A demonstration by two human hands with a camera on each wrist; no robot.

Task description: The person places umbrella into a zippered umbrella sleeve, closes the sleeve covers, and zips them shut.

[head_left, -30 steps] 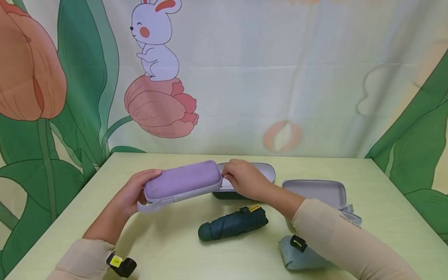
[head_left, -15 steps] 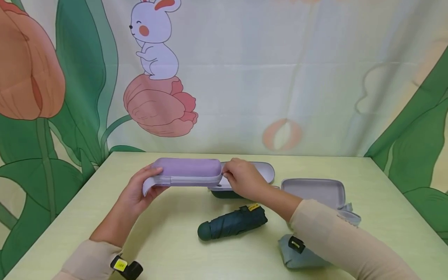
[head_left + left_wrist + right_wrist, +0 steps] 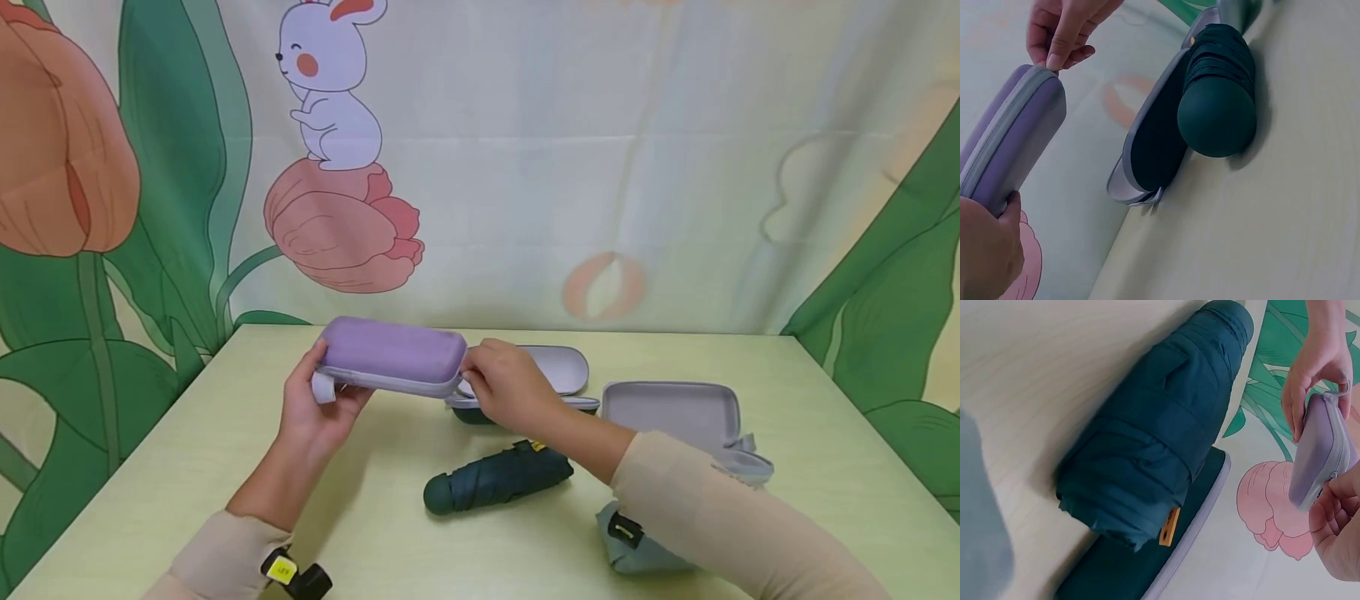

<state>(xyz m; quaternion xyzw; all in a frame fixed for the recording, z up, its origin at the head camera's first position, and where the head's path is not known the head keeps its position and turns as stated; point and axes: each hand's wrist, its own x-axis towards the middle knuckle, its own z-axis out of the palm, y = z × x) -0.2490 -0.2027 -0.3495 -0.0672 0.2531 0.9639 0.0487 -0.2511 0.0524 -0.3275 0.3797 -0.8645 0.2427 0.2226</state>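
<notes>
Left hand grips the purple case; right hand pinches its right end, working, we judge, the zipper; next needs steady tension.

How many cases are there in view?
3: purple case in the left hand, open dark case behind the right hand, open grey case farther right, partly behind the sleeve.

Room to pass lies beneath the purple case, left of the umbrella blocking the table's middle
</notes>
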